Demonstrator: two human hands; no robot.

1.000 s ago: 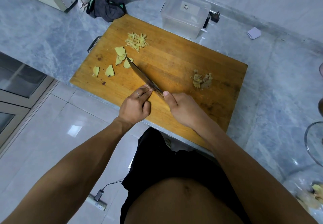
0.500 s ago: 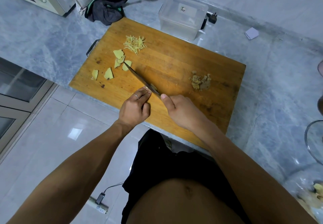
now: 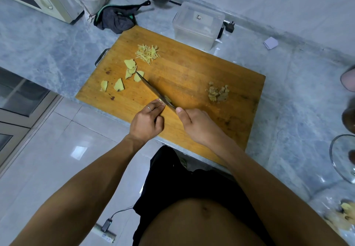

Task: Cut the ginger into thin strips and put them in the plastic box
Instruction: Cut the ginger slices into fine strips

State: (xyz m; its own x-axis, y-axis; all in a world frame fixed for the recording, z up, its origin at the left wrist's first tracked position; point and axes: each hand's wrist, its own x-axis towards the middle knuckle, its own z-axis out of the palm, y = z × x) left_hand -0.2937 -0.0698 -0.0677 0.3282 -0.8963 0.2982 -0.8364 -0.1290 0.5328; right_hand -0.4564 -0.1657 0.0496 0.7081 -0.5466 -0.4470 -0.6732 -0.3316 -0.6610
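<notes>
Ginger slices [image 3: 130,69]: several flat pale-yellow pieces, scattered flat on the board, ahead and left of the left hand [image 3: 147,121], one touching the knife tip. Ginger strips [image 3: 147,52]: small loose pile of thin yellow shreds, farther ahead of the left hand, beyond the slices. Piece under cut [image 3: 167,99]: mostly hidden, at the left fingertips beside the blade. Knife [image 3: 155,92]: edge-on, blade running from the right hand [image 3: 197,124] forward-left. Plastic box [image 3: 197,24]: clear, rectangular, upright, well ahead of the right hand, past the board's far edge.
</notes>
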